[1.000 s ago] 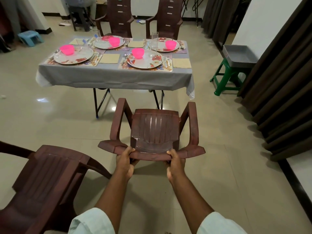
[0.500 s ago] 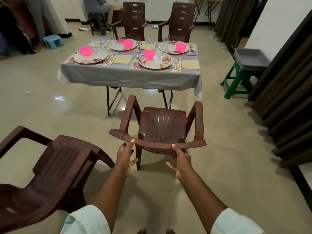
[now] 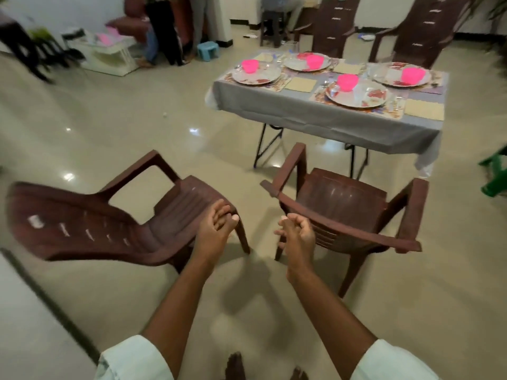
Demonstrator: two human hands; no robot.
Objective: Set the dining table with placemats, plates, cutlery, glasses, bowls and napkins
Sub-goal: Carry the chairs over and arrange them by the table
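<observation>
The dining table under a grey cloth stands ahead to the right. On it lie several floral plates on placemats, each with a pink bowl, plus beige napkins, glasses and cutlery. A brown plastic chair stands upright facing the table, just in front of my right hand. That hand hovers free with loosely curled fingers. My left hand reaches with straight fingers over the seat edge of a second brown chair at the left. It grips nothing.
Two more brown chairs stand behind the table. A green stool shows at the right edge. People and a low white shelf are at the far left, with a small blue stool nearby. A wall edge runs along my lower left.
Both hands let go of the chair in front of the table and pulled back. My view swung left, and my left hand moved over to the second chair's seat.
</observation>
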